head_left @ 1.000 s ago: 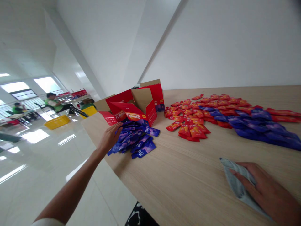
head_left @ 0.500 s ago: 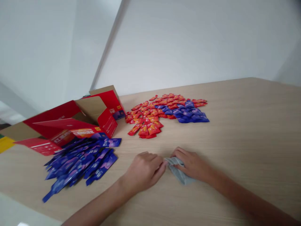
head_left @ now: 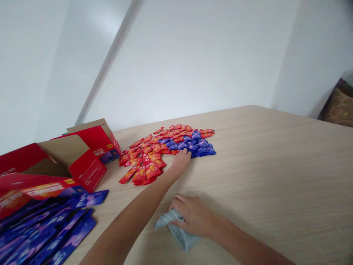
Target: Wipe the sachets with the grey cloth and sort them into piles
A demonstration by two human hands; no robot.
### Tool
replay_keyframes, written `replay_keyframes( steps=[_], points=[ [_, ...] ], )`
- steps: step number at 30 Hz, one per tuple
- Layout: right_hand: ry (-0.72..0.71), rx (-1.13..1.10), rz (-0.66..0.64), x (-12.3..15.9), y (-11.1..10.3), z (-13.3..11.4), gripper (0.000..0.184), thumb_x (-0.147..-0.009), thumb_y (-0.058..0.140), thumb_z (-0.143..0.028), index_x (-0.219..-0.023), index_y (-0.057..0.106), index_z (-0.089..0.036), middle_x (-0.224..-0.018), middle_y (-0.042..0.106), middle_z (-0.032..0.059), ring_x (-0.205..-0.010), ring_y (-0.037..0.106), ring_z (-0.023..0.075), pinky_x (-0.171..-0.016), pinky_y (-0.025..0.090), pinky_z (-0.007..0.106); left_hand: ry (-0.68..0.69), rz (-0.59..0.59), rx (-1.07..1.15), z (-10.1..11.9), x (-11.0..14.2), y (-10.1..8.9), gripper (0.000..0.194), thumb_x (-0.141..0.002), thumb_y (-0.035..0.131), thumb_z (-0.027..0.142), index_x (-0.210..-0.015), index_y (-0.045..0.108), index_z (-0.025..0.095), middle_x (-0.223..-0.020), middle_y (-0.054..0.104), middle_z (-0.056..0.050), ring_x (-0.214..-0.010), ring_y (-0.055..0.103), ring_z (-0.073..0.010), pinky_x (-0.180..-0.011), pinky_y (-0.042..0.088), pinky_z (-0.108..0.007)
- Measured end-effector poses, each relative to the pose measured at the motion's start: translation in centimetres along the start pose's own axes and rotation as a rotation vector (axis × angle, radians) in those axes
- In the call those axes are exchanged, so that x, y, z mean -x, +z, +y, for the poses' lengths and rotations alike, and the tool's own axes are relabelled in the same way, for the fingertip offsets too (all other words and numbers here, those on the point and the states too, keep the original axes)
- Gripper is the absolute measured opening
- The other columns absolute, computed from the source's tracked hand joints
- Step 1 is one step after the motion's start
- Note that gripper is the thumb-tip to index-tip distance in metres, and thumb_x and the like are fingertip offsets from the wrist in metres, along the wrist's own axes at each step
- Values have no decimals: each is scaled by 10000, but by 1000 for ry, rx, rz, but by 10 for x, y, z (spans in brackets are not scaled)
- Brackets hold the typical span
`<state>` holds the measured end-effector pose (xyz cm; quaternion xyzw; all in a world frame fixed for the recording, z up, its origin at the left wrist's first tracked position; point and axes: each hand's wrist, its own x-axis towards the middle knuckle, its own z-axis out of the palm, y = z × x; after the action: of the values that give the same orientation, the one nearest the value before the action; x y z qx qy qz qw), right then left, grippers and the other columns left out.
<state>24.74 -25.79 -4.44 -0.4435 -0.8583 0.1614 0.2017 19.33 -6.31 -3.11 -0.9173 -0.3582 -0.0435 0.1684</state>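
Observation:
My left hand (head_left: 182, 161) is stretched forward over the table, its fingertips at the near edge of a small pile of blue sachets (head_left: 203, 147). Its fingers look slightly apart, and nothing shows held in them. Closer to me, my right hand (head_left: 194, 215) grips a thin, crumpled grey-blue cloth (head_left: 183, 237) between thumb and fingers. The cloth's lower part hangs down to the tabletop. Orange-red sachets (head_left: 149, 170) lie in a loose heap just left of my left hand and behind the blue ones.
An open red cardboard box (head_left: 89, 171) stands at left, with another red box (head_left: 109, 145) behind it. Long blue packets (head_left: 55, 228) are fanned out at the lower left. The wooden table (head_left: 261, 176) meets a white wall. A brown object (head_left: 340, 105) sits beyond its right side.
My left hand has let go of the cloth and reached forward to the blue sachets. My right hand still holds the cloth. The view has shifted to the right.

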Motion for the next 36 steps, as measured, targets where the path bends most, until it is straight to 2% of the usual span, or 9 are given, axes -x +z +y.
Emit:
replay_keyframes(
  steps=[6, 11, 19, 24, 27, 30, 33, 36],
  points=[
    [-30, 22, 32, 0, 1, 2, 329, -943, 642, -480, -1160, 588, -238, -1140, 665, 27, -965, 670, 213, -697, 475, 311, 72, 30, -88, -3, -12, 10, 343, -988, 638, 344, -1281, 607, 169, -1299, 611, -105, -1130, 632, -249, -948, 556, -468],
    [-48, 48, 36, 0, -3, 0, 323, -947, 639, -463, -1158, 585, -226, -1124, 670, 35, -935, 676, 208, -662, 469, 304, 162, 64, -115, -11, -12, 13, 328, -989, 637, 342, -1265, 614, 166, -1276, 623, -100, -1115, 638, -243, -944, 557, -462],
    [-45, 29, 41, 0, -5, 1, 340, -946, 642, -489, -1145, 587, -218, -1113, 674, 38, -917, 677, 205, -642, 453, 297, 176, 132, -121, -29, 6, 20, 346, -990, 638, 345, -1280, 606, 158, -1253, 635, -100, -1083, 654, -236, -922, 569, -452],
    [-29, 8, 28, 0, -3, 1, 367, -941, 640, -511, -1157, 588, -218, -1120, 664, 45, -928, 668, 205, -661, 457, 297, 171, 212, -70, -35, 25, 11, 344, -993, 638, 334, -1288, 607, 160, -1261, 641, -100, -1060, 667, -225, -909, 579, -439],
    [-24, -17, 15, 1, -3, 2, 365, -943, 635, -510, -1163, 593, -222, -1134, 666, 49, -955, 664, 209, -710, 466, 300, 164, 289, -31, -34, 45, -4, 305, -1002, 620, 263, -1284, 616, 148, -1227, 678, -99, -1040, 689, -216, -902, 579, -413],
    [-10, -58, 22, 1, -3, 9, 353, -935, 643, -504, -1158, 606, -233, -1145, 675, 46, -997, 664, 219, -765, 470, 305, 167, 372, 12, -29, 81, -33, 325, -1019, 526, 127, -1337, 598, 131, -1201, 726, -120, -1030, 714, -202, -885, 564, -345],
    [39, -75, 37, 0, -5, 23, 328, -925, 654, -479, -1130, 624, -226, -1133, 685, 56, -1015, 663, 234, -807, 471, 317, 180, 437, 60, -19, 138, -73, 388, -1038, 458, 104, -1416, 540, 141, -1246, 724, -121, -1059, 716, -187, -884, 547, -312],
    [94, -85, 50, -1, -10, 39, 297, -941, 623, -446, -1129, 621, -217, -1131, 684, 75, -1017, 657, 237, -836, 469, 328, 227, 463, 169, -5, 207, -112, 458, -1037, 448, 75, -1488, 469, 153, -1365, 663, -121, -1213, 656, -178, -965, 521, -302]
  ],
)
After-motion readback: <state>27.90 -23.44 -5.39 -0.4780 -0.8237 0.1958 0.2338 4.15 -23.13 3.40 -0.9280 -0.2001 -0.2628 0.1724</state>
